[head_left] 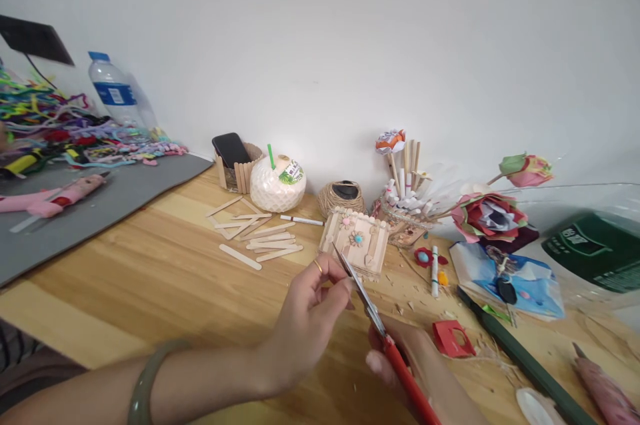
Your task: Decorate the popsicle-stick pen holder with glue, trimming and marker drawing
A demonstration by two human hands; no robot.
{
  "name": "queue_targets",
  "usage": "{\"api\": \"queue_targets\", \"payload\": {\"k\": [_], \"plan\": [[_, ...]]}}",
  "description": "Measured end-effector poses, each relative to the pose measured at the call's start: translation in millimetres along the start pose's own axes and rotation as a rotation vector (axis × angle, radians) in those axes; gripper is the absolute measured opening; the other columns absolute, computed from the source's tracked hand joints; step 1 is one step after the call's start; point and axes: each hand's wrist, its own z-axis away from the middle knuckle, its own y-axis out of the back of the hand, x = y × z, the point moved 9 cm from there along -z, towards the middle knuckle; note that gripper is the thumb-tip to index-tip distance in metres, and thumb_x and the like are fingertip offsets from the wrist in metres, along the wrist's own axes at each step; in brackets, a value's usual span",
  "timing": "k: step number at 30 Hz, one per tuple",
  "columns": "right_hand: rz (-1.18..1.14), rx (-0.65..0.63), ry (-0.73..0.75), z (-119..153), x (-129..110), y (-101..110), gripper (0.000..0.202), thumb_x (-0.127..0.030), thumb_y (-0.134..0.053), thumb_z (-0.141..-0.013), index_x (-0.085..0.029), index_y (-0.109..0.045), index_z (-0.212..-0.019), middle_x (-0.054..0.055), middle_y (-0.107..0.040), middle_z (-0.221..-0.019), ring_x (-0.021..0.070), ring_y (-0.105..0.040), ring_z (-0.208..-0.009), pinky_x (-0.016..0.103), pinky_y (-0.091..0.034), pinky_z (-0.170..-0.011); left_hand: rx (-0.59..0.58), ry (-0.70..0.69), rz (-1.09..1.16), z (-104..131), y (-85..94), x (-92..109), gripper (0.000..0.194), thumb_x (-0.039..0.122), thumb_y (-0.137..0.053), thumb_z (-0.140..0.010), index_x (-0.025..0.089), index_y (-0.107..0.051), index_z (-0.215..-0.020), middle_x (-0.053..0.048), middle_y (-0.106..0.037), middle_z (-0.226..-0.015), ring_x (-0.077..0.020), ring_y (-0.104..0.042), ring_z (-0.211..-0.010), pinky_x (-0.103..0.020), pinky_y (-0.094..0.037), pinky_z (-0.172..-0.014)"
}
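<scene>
Right hand point(425, 358) gripping scissors point(373, 312), fingers wrapping round red handle, in front of stick panel point(370, 248). Left hand point(313, 312) hovering beside blades, also before panel, fingertips bunching; cannot tell whether holding anything.

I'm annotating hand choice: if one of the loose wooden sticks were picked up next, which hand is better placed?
Probably the left hand: it is nearer the loose wooden sticks, and the right hand holds the scissors. Whether the left hand pinches something small is unclear.
</scene>
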Motion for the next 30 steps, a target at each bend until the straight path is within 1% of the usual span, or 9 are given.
{"api": "queue_targets", "payload": {"k": [3, 5, 11, 15, 19, 23, 25, 27, 30], "plan": [[0.035, 0.0, -0.04, 0, 7, -2, 0.055, -0.074, -0.038, -0.074, -0.021, -0.034, -0.062, -0.003, -0.036, -0.059, 0.0136, -0.031, -0.058, 0.025, -0.023, -0.052, 0.008, -0.006, -0.002, -1, 0.5, 0, 0.014, 0.025, -0.052, -0.077, 0.02, -0.047, -0.065, 0.003, -0.046, -0.063, -0.0134, -0.046, -0.062, -0.024, -0.042, -0.059], [0.039, 0.003, -0.044, -1, 7, -1, 0.054, -0.073, -0.039, -0.074, -0.021, -0.035, -0.061, -0.003, -0.037, -0.06, 0.014, -0.032, -0.058, 0.025, -0.023, -0.052, 0.013, -0.003, 0.002, -2, 0.9, -1, 0.014, 0.025, -0.051, -0.077, 0.02, -0.047, -0.065, 0.003, -0.047, -0.062, -0.0134, -0.046, -0.062, -0.024, -0.042, -0.06], [0.032, 0.024, -0.035, -1, 0, 3, 0.043, -0.06, -0.047, -0.076, -0.021, -0.036, -0.06, -0.004, -0.036, -0.059, 0.0126, -0.03, -0.056, 0.025, -0.024, -0.052, 0.022, 0.009, -0.003, -3, 2.4, -5, 0.012, 0.023, -0.051, -0.078, 0.02, -0.049, -0.067, 0.003, -0.048, -0.063, -0.0131, -0.048, -0.063, -0.024, -0.042, -0.062], [0.062, 0.055, -0.034, -2, 3, 5, 0.043, -0.057, -0.049, -0.076, -0.021, -0.034, -0.058, -0.005, -0.032, -0.057, 0.0115, -0.027, -0.055, 0.025, -0.022, -0.051, 0.019, 0.009, 0.008, -2, 2.9, -6, 0.012, 0.022, -0.052, -0.079, 0.019, -0.049, -0.067, 0.003, -0.049, -0.064, -0.0132, -0.05, -0.065, -0.024, -0.043, -0.064], [0.007, 0.077, -0.047, -4, 12, 4, 0.05, -0.065, -0.046, -0.076, -0.021, -0.032, -0.055, -0.005, -0.031, -0.053, 0.0105, -0.027, -0.05, 0.025, -0.02, -0.047, 0.011, -0.007, 0.015, -4, 2.8, -4, 0.013, 0.024, -0.054, -0.08, 0.019, -0.05, -0.068, 0.003, -0.051, -0.064, -0.0127, -0.052, -0.066, -0.025, -0.045, -0.066], [-0.201, 0.119, 0.016, -4, 14, 11, 0.057, -0.075, -0.037, -0.075, -0.022, -0.036, -0.057, -0.004, -0.035, -0.049, 0.0111, -0.033, -0.045, 0.025, -0.024, -0.044, -0.02, 0.037, 0.047, -8, 0.4, -8, 0.015, 0.029, -0.058, -0.079, 0.016, -0.055, -0.071, 0.002, -0.056, -0.064, -0.0123, -0.053, -0.064, -0.025, -0.046, -0.066], [-0.288, 0.164, 0.025, -2, 17, 19, 0.057, -0.075, -0.034, -0.077, -0.022, -0.038, -0.057, -0.004, -0.037, -0.047, 0.0116, -0.035, -0.045, 0.026, -0.027, -0.045, -0.019, 0.069, 0.058, -10, 0.2, -12, 0.015, 0.029, -0.059, -0.077, 0.015, -0.058, -0.072, 0.0, -0.058, -0.066, -0.0127, -0.055, -0.065, -0.025, -0.047, -0.065], [-0.316, 0.193, 0.007, 0, 20, 24, 0.056, -0.073, -0.034, -0.079, -0.021, -0.04, -0.058, -0.004, -0.038, -0.046, 0.0119, -0.037, -0.044, 0.026, -0.029, -0.046, -0.023, 0.097, 0.064, -11, -0.4, -17, 0.015, 0.029, -0.061, -0.075, 0.014, -0.059, -0.073, 0.0, -0.06, -0.067, -0.0135, -0.056, -0.067, -0.025, -0.048, -0.064], [-0.321, 0.184, -0.017, 0, 23, 26, 0.057, -0.074, -0.035, -0.077, -0.021, -0.042, -0.059, -0.004, -0.039, -0.045, 0.0114, -0.036, -0.042, 0.027, -0.029, -0.046, -0.03, 0.123, 0.061, -12, -1.4, -20, 0.014, 0.029, -0.061, -0.074, 0.015, -0.059, -0.074, -0.001, -0.061, -0.068, -0.0143, -0.057, -0.069, -0.025, -0.049, -0.062]]}}
